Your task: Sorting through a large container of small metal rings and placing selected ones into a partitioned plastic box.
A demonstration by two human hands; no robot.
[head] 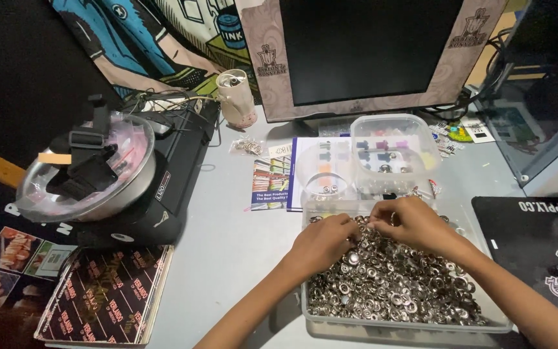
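I see 2 hands, left hand and right hand, pinching small metal snaps in near tray; exact grip unclear.

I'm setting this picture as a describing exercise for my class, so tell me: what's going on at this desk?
A person sits at a grey desk with both hands in a clear plastic tray heaped with small silver metal snap fasteners. The left hand and right hand meet at the far end of the heap, fingertips pinching at pieces. Behind the tray stand smaller clear containers, one holding a few fasteners, and a dark monitor. A drinks can stands to the left.
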